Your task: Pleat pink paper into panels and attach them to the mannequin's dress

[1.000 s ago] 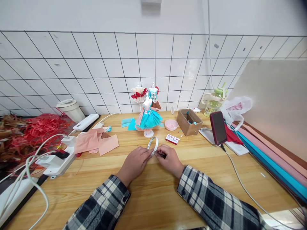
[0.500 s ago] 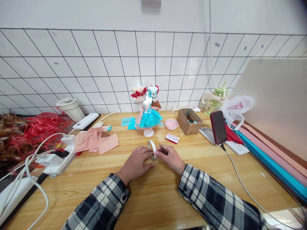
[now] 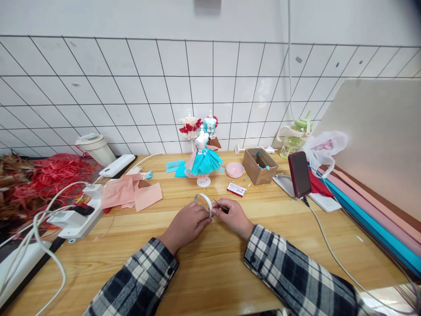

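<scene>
The left hand (image 3: pixel 188 224) is pinching a round white strip (image 3: pixel 207 202) near the middle of the tabletop (image 3: pixel 210 276). The right hand (image 3: pixel 233 218) is gripping a small dark pointy tool (image 3: pixel 222 207) and touching the strip's right side. Farther away, a red and white packet (image 3: pixel 236 189) is lying to the right, and three little dress stands (image 3: pixel 204 163) are standing left of a pink bowl (image 3: pixel 234 174).

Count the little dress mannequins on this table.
3: the blue-skirted mannequin in front, the cream-and-red one behind it to the left, and the blue-bodiced one behind it to the right. The front one partly covers both; another could be hidden.
</scene>
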Demonstrator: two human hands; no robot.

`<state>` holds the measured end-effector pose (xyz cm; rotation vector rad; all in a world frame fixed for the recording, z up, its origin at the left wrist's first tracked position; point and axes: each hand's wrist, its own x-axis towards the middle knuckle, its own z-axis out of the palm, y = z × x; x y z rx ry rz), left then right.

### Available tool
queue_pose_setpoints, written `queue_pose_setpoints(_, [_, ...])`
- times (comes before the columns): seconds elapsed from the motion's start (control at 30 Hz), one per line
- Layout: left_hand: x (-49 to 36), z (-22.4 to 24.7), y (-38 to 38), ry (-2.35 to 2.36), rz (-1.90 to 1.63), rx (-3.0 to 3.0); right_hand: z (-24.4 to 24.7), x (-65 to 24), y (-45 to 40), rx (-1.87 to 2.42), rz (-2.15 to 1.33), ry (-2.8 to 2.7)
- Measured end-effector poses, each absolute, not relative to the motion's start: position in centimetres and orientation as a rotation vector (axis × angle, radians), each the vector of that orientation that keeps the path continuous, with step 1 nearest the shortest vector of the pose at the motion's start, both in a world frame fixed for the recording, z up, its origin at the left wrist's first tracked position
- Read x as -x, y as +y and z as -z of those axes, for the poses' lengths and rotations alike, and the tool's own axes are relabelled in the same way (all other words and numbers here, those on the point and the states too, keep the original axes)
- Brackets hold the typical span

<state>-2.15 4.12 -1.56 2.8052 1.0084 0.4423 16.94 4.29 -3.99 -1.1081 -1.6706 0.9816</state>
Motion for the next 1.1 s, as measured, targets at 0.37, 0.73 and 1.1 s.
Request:
queue_pose_setpoints(0.37, [2.6, 1.5, 4.3, 0.992, -0.396, -2.840, 4.0, -16.7, 4.1, 1.167, -0.873, -1.690])
queue_pose_setpoints(0.73, [2.7, 0.6, 4.2, 0.955, -0.358, -2.834, 3.2, -17.4, 3.8, 1.096, -0.617, -1.916])
queue_pose_setpoints(1.1, [2.7, 0.6, 3.9, 0.927, -0.341, -2.828, 2.8, -17.9, 3.5, 1.178, -0.368, -2.100])
